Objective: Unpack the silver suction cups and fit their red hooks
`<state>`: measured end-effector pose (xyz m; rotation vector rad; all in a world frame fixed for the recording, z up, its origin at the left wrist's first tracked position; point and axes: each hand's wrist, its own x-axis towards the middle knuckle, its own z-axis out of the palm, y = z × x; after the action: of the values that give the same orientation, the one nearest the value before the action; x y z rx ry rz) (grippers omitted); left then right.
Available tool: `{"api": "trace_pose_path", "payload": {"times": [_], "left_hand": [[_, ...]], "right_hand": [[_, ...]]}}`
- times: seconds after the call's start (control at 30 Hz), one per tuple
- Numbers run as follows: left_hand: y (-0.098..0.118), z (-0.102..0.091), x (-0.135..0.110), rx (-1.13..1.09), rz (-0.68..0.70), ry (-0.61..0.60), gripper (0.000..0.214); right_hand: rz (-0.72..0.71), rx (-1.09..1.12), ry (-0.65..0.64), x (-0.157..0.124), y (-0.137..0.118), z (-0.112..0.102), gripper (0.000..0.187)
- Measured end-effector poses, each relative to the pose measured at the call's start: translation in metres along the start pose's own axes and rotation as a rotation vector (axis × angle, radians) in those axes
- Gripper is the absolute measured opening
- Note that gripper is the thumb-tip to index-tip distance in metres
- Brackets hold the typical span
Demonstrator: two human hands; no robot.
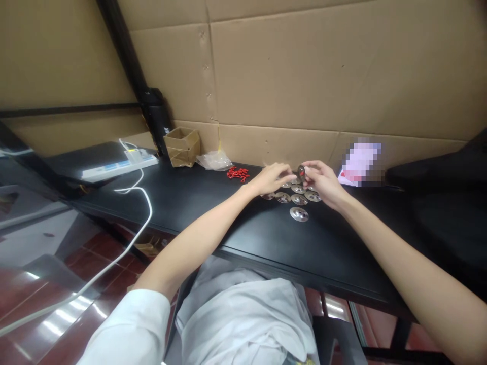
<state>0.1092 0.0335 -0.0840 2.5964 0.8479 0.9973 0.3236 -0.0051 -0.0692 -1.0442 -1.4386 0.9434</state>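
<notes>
Both my hands meet above a group of several shiny metal discs (299, 199) lying on the black table (213, 213). My right hand (321, 180) pinches one small metal disc (301, 173) upright between its fingertips. The fingers of my left hand (272, 177) are drawn together in a pinch at the left edge of that same disc. One disc (299, 214) lies a little apart, nearer to me than the others.
A red cord bundle (238, 174), a clear plastic bag (215, 160) and a small cardboard box (183, 146) sit at the back left. A white power strip (119, 165) trails its cable off the table's left edge. Cardboard lines the wall; a black object (437, 175) lies at right.
</notes>
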Motion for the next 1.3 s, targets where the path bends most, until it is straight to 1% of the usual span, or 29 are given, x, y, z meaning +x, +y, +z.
{"api": "trace_pose_path", "payload": {"times": [0.1, 0.23, 0.3, 0.37, 0.47, 0.57, 0.67, 0.83, 0.9, 0.97, 1.03, 1.1, 1.17, 1.23, 1.3], "left_hand": [[0.007, 0.007, 0.001, -0.171, 0.018, 0.025, 0.037], [0.008, 0.016, 0.0, -0.272, 0.023, 0.066, 0.024], [0.008, 0.017, -0.001, -0.264, 0.012, 0.083, 0.017], [0.01, 0.017, -0.001, -0.224, -0.028, 0.087, 0.012], [0.014, 0.012, -0.003, -0.169, -0.077, 0.047, 0.01], [0.015, 0.007, -0.004, -0.159, -0.073, -0.006, 0.011], [0.013, 0.005, -0.005, -0.131, -0.061, -0.006, 0.013], [0.009, 0.005, -0.002, -0.105, -0.006, 0.015, 0.011], [0.008, 0.005, -0.001, -0.086, 0.006, 0.002, 0.009], [0.007, 0.002, -0.001, -0.053, -0.002, -0.037, 0.013], [0.008, -0.003, -0.002, 0.006, -0.033, -0.107, 0.022], [0.01, -0.008, -0.004, 0.1, -0.084, -0.187, 0.03], [0.013, -0.012, -0.004, 0.191, -0.128, -0.24, 0.036], [0.014, -0.014, -0.004, 0.227, -0.141, -0.256, 0.041], [0.013, -0.017, -0.003, 0.208, -0.147, -0.249, 0.041]], "right_hand": [[0.059, 0.098, -0.025, -0.004, 0.002, 0.008, 0.026], [0.1, 0.116, -0.043, -0.008, 0.005, 0.013, 0.025], [0.114, 0.117, -0.057, -0.009, 0.006, 0.015, 0.03], [0.118, 0.116, -0.07, -0.01, 0.006, 0.016, 0.037], [0.102, 0.101, -0.109, -0.013, 0.005, 0.018, 0.046], [0.078, 0.036, -0.158, -0.017, 0.003, 0.022, 0.051], [0.059, -0.033, -0.174, -0.022, -0.001, 0.026, 0.056], [0.077, 0.044, -0.188, -0.027, -0.009, 0.033, 0.054], [0.084, 0.066, -0.198, -0.026, -0.009, 0.033, 0.052], [0.079, 0.043, -0.191, -0.023, -0.007, 0.032, 0.052], [0.026, -0.084, -0.142, -0.02, -0.004, 0.029, 0.052], [-0.116, -0.327, -0.082, -0.018, -0.002, 0.025, 0.049], [-0.28, -0.563, -0.065, -0.018, -0.003, 0.023, 0.042], [-0.373, -0.675, -0.081, -0.019, -0.006, 0.021, 0.036], [-0.414, -0.713, -0.061, -0.019, -0.009, 0.018, 0.034]]}}
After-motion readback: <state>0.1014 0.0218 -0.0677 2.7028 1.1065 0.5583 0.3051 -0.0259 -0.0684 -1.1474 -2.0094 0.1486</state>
